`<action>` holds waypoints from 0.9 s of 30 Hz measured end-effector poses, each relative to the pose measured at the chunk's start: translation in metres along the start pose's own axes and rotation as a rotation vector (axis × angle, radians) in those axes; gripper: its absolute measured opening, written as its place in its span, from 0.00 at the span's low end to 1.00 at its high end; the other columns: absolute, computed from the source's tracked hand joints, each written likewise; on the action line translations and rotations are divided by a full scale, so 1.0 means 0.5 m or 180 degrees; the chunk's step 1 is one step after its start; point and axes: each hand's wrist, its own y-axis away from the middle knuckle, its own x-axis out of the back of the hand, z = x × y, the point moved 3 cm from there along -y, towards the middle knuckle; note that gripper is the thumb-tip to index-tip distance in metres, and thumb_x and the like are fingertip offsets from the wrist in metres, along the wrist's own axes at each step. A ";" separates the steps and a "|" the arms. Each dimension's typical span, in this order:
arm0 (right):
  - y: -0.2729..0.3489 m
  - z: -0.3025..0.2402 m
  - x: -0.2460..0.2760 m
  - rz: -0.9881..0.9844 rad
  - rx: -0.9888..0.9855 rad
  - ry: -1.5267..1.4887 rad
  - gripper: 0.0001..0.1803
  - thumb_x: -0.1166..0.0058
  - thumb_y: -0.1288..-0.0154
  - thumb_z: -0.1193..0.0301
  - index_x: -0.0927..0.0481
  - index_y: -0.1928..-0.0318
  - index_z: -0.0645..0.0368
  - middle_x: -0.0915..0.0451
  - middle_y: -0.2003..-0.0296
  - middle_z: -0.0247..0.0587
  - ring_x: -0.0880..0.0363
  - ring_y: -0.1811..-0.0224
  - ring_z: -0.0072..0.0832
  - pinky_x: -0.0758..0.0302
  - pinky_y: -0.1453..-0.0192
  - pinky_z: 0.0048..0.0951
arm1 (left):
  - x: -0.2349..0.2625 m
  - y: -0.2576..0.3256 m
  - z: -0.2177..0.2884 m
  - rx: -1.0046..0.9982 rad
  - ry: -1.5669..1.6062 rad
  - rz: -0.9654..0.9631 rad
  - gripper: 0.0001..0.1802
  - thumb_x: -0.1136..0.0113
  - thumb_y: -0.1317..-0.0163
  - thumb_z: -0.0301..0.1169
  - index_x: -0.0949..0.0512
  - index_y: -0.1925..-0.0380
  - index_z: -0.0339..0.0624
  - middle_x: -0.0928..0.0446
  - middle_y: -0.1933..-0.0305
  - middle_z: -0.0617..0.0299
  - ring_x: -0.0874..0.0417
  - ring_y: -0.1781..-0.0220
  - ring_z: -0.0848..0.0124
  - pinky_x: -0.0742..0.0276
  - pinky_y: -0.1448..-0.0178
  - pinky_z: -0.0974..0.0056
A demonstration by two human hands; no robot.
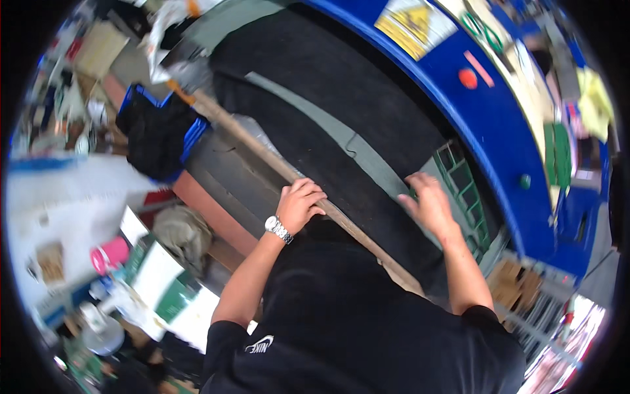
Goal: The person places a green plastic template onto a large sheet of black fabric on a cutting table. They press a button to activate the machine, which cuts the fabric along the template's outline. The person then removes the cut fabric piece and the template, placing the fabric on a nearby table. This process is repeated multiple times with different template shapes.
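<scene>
1. Resting on the wooden edge [252,141], the left hand [300,202] is lying with its fingers bent close together; whether it is clamping the edge is remaining unclear.
2. The right hand [430,200] is reaching over the black cloth [328,164], fingers and thumb standing apart; contact is not showing clearly.
3. The cloth is lying just beyond the wooden edge, in 2 areas, with a grey strip [315,115] showing between them.
4. A dark thread [352,146] is curling on the strip.
5. A green frame [462,184] is lying right of the right hand.
6. A blue table [492,131] is curving along the far side, bearing 1 red disc [468,79].
</scene>
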 end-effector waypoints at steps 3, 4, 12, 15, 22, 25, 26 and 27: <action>0.081 0.099 0.019 0.0384 -0.0969 0.0202 0.40 0.25 0.46 0.68 0.27 0.33 0.63 0.25 0.36 0.55 0.26 0.34 0.52 0.27 0.29 0.46 | 0.013 -0.009 0.012 0.0058 -0.0283 -0.0231 0.22 0.22 0.53 0.42 0.12 0.55 0.53 0.17 0.50 0.72 0.23 0.38 0.64 0.34 0.43 0.54; 0.118 0.134 0.020 0.0392 -0.1154 0.0250 0.45 0.23 0.49 0.68 0.30 0.30 0.62 0.26 0.35 0.56 0.28 0.32 0.53 0.28 0.28 0.46 | 0.022 -0.012 0.021 0.0098 -0.0396 -0.0313 0.22 0.22 0.53 0.42 0.12 0.56 0.53 0.17 0.50 0.72 0.23 0.39 0.65 0.34 0.43 0.54; 0.298 0.291 -0.030 -0.0710 -0.1686 0.0222 0.58 0.19 0.59 0.71 0.36 0.25 0.57 0.31 0.31 0.51 0.33 0.28 0.52 0.34 0.25 0.57 | 0.056 -0.052 0.045 0.0200 -0.0598 -0.0796 0.20 0.23 0.50 0.43 0.12 0.56 0.55 0.18 0.52 0.74 0.24 0.44 0.66 0.38 0.45 0.52; 0.290 0.291 -0.031 -0.0721 -0.1694 0.0021 0.50 0.22 0.57 0.76 0.31 0.30 0.64 0.30 0.34 0.54 0.30 0.32 0.55 0.28 0.29 0.46 | 0.071 -0.076 0.036 0.0611 -0.0475 -0.1517 0.19 0.23 0.48 0.41 0.13 0.55 0.54 0.17 0.53 0.72 0.24 0.44 0.66 0.36 0.48 0.51; 0.082 0.101 0.047 -0.0356 -0.1414 -0.0118 0.49 0.23 0.56 0.76 0.30 0.30 0.60 0.27 0.38 0.52 0.27 0.34 0.53 0.28 0.31 0.49 | 0.192 -0.295 -0.010 -0.0350 -0.0507 -0.1142 0.22 0.23 0.47 0.33 0.16 0.50 0.48 0.23 0.37 0.55 0.25 0.34 0.51 0.27 0.36 0.47; -0.076 -0.003 0.066 -0.0237 -0.1207 0.0014 0.49 0.22 0.55 0.74 0.30 0.29 0.56 0.26 0.42 0.50 0.25 0.37 0.49 0.26 0.35 0.48 | 0.241 -0.377 -0.091 -0.0454 -0.1536 -0.0756 0.25 0.24 0.47 0.34 0.17 0.47 0.52 0.24 0.36 0.59 0.26 0.31 0.56 0.34 0.34 0.41; -0.125 -0.031 0.062 -0.0079 -0.1107 0.0191 0.48 0.22 0.54 0.72 0.30 0.29 0.55 0.25 0.43 0.49 0.24 0.38 0.48 0.25 0.36 0.48 | 0.253 -0.386 -0.126 -0.0413 -0.1610 -0.0990 0.23 0.26 0.46 0.33 0.17 0.47 0.52 0.23 0.40 0.61 0.25 0.34 0.58 0.34 0.35 0.41; -0.169 -0.057 0.053 0.0062 -0.1013 0.0383 0.48 0.22 0.54 0.71 0.30 0.29 0.54 0.25 0.44 0.48 0.24 0.39 0.47 0.25 0.37 0.47 | 0.266 -0.392 -0.159 -0.0383 -0.1669 -0.1226 0.22 0.27 0.44 0.33 0.17 0.48 0.52 0.22 0.43 0.64 0.23 0.37 0.60 0.34 0.36 0.41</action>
